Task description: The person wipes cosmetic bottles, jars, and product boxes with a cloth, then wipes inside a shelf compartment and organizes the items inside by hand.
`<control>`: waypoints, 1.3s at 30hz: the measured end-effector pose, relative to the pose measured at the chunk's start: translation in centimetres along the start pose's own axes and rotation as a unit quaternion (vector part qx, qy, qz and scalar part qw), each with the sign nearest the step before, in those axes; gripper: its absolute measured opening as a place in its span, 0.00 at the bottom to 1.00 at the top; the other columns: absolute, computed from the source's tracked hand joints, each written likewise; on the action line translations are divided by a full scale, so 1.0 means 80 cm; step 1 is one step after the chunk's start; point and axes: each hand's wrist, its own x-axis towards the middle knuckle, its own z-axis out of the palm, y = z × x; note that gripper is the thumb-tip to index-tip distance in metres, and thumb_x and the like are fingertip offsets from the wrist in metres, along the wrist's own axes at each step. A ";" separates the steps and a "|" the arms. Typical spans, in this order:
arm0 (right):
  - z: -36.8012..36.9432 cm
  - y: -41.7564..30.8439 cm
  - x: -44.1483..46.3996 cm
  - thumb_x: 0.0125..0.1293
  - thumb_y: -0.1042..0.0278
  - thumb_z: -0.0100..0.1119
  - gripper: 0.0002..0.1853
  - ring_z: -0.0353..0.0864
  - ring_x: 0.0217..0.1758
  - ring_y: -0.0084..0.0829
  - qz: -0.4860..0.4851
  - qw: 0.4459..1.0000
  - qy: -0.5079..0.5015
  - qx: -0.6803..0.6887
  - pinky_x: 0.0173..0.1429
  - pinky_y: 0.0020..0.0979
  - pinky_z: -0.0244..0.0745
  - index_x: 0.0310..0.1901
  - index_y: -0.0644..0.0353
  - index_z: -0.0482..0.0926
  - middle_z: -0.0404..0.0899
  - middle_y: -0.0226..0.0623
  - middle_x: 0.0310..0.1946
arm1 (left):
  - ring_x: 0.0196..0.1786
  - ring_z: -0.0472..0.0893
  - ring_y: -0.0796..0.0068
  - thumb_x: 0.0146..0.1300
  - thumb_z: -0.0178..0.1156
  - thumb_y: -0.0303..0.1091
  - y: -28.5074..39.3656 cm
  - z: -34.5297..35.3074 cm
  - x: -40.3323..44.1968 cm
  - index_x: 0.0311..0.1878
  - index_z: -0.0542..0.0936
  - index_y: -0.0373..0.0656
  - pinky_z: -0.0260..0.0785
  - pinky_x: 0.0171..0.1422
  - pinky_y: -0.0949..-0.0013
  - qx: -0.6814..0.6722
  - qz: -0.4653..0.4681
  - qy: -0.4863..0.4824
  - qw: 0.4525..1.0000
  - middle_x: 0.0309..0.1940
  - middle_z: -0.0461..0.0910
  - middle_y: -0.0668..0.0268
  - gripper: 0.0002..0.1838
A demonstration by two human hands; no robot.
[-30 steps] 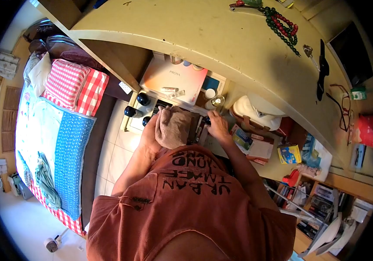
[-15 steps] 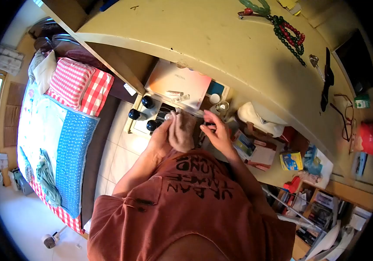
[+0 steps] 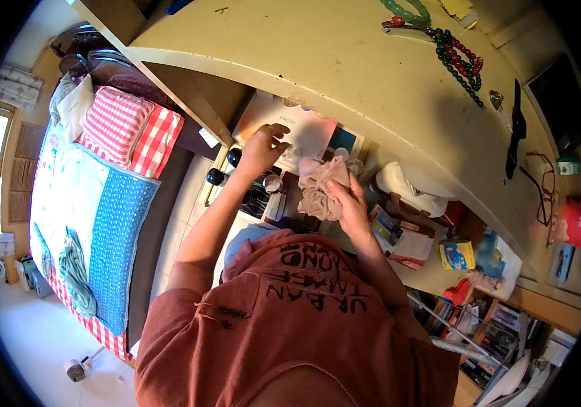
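My right hand (image 3: 350,205) grips a crumpled pinkish-brown cloth (image 3: 320,190), bunched in front of my shirt over the drawer. My left hand (image 3: 263,150) is stretched out over the open drawer, its fingers half curled and apart, with nothing visible in them. Beneath its fingertips lies a pale box lettered PROYA (image 3: 304,125) with small whitish items on it, partly hidden. Black-capped bottles (image 3: 216,177) stand in the drawer's left corner. A small round pale-topped container (image 3: 272,183) sits near my left wrist.
A yellowish desk top (image 3: 290,54) juts out above the drawer, bearing bead strings (image 3: 463,68), a black watch (image 3: 514,129) and glasses (image 3: 545,186). A white pouch (image 3: 406,193) and a yellow packet (image 3: 456,255) lie right of the drawer. At left is a bed (image 3: 111,251).
My left hand has let go of the cloth and moved up over the PROYA box. The cloth is now in my right hand, farther right and more crumpled.
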 end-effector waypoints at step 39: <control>0.043 -0.030 0.015 0.68 0.66 0.58 0.20 0.81 0.51 0.47 -0.192 0.899 -0.004 -0.393 0.54 0.40 0.74 0.57 0.67 0.73 0.78 0.54 0.49 | 0.43 0.84 0.73 0.69 0.58 0.26 0.075 0.014 -0.081 0.50 0.82 0.32 0.82 0.48 0.69 -0.506 -0.175 -0.242 0.809 0.46 0.84 0.61 0.10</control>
